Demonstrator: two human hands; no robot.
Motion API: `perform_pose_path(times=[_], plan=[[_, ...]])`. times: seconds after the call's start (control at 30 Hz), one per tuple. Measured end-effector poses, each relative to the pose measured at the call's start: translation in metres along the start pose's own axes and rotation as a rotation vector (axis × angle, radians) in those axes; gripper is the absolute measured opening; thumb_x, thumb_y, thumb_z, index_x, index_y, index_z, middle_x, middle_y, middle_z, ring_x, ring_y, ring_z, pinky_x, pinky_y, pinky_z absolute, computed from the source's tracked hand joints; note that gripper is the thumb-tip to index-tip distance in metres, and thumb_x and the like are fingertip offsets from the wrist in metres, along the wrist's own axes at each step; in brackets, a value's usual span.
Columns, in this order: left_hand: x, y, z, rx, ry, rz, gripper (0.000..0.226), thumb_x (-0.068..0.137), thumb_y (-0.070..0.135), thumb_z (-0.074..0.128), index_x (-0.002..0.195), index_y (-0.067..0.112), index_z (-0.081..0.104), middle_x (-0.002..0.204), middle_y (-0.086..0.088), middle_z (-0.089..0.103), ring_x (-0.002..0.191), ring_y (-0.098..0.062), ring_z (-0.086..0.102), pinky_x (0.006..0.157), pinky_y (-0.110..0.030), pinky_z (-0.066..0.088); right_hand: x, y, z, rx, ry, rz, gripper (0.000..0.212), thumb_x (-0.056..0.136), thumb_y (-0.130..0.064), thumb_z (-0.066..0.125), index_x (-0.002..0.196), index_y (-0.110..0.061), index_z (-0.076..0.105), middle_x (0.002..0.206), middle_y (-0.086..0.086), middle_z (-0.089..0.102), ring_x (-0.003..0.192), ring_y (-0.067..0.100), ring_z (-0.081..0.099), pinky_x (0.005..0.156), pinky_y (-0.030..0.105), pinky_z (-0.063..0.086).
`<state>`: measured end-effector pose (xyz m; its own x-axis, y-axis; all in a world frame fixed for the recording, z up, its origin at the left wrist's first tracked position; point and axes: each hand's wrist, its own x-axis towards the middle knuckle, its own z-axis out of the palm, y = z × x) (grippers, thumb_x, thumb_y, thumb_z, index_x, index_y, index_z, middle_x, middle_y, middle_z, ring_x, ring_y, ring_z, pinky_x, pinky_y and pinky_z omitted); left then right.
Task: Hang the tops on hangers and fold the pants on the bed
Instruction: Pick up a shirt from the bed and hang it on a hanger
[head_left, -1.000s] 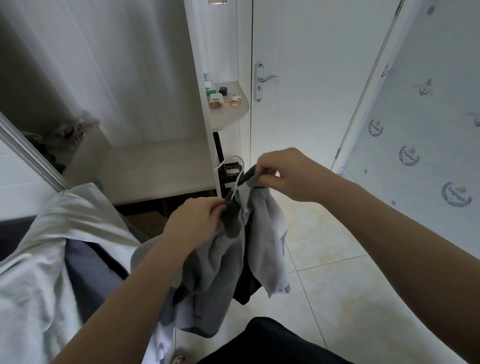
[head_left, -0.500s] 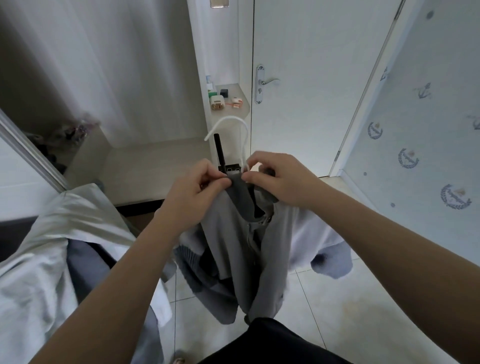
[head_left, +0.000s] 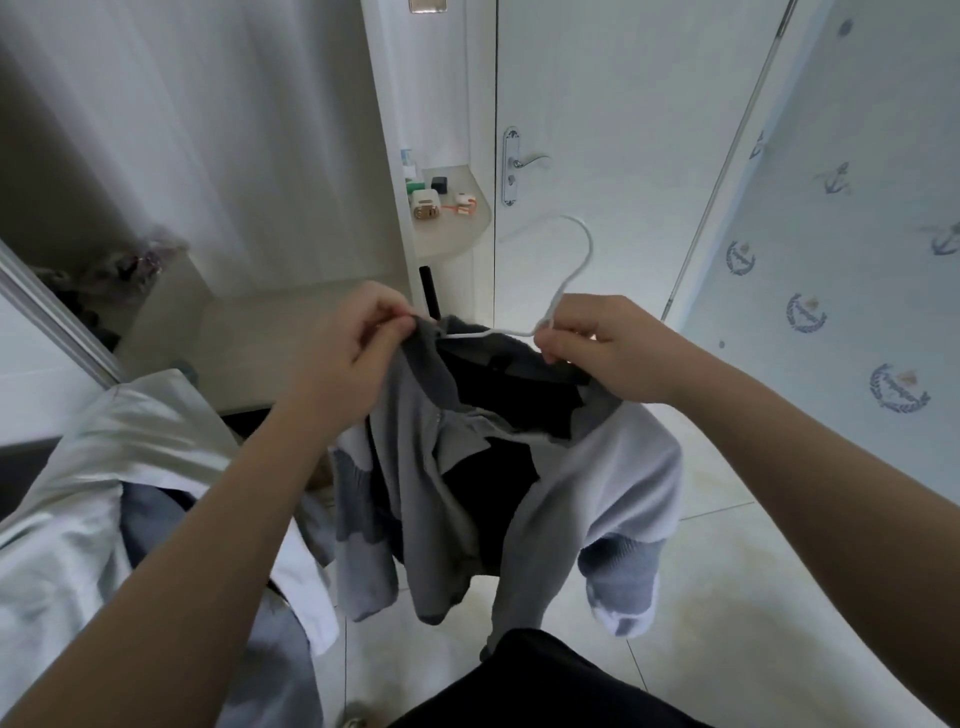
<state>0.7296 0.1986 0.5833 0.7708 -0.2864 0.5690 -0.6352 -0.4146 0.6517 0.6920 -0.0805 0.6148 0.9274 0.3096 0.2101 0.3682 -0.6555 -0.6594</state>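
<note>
A grey sweater (head_left: 452, 483) with a darker grey collar and striped sleeves hangs in front of me over the tiled floor. A white wire hanger (head_left: 569, 275) sticks out of its neck, hook pointing up and left. My left hand (head_left: 348, 353) pinches the left side of the collar. My right hand (head_left: 597, 348) grips the hanger at the base of its hook, along with the collar's right side. The neck is stretched open between the hands, showing a dark inside. Most of the hanger's arms are hidden in the garment.
White and blue clothes (head_left: 104, 499) lie heaped at the lower left. An open wardrobe (head_left: 249, 332) stands ahead, with a corner shelf (head_left: 447, 223) of small items beside a white door (head_left: 597, 130). A wall with anchor wallpaper (head_left: 857, 291) runs along the right.
My hands have moved apart, pulling the collar wide. The hanger's hook has swung from centre to the right, and the sweater has spread open, its right sleeve hanging lower.
</note>
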Motion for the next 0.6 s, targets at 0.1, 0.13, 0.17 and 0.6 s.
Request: perform_pose_path(times=[0.1, 0.13, 0.17, 0.6], plan=[[0.002, 0.011, 0.01, 0.026, -0.032, 0.031, 0.01, 0.098, 0.017, 0.056, 0.096, 0.026, 0.059, 0.089, 0.012, 0.069, 0.082, -0.004, 0.064, 0.073, -0.022, 0.049, 0.01, -0.006, 0.007, 0.011, 0.001, -0.03, 0.029, 0.1, -0.022, 0.058, 0.071, -0.02, 0.061, 0.072, 0.0, 0.063, 0.063, 0.001, 0.051, 0.062, 0.012, 0.037], [0.002, 0.011, 0.01, 0.004, -0.051, 0.024, 0.007, 0.098, 0.022, 0.056, 0.096, 0.027, 0.058, 0.093, 0.008, 0.071, 0.086, -0.009, 0.066, 0.077, -0.029, 0.052, 0.013, -0.006, 0.008, 0.015, -0.009, -0.033, 0.029, 0.1, -0.023, 0.057, 0.072, -0.019, 0.062, 0.069, 0.001, 0.063, 0.061, 0.001, 0.05, 0.06, 0.014, 0.038], [0.002, 0.01, 0.009, -0.018, -0.082, 0.012, 0.003, 0.097, 0.027, 0.055, 0.097, 0.029, 0.058, 0.097, 0.006, 0.072, 0.091, -0.014, 0.068, 0.08, -0.035, 0.053, 0.014, -0.005, 0.008, 0.025, -0.01, -0.038, 0.029, 0.101, -0.024, 0.057, 0.073, -0.019, 0.063, 0.066, 0.002, 0.062, 0.06, 0.004, 0.05, 0.06, 0.018, 0.04], [0.003, -0.034, -0.003, 0.219, 0.042, -0.022, 0.019, 0.1, 0.026, 0.052, 0.111, 0.034, 0.065, 0.089, 0.031, 0.063, 0.085, 0.006, 0.057, 0.075, -0.008, 0.04, 0.006, 0.047, 0.018, 0.142, 0.002, 0.124, 0.017, 0.095, -0.032, 0.065, 0.112, -0.027, 0.065, 0.1, -0.009, 0.068, 0.093, 0.009, 0.063, 0.085, 0.025, 0.048]])
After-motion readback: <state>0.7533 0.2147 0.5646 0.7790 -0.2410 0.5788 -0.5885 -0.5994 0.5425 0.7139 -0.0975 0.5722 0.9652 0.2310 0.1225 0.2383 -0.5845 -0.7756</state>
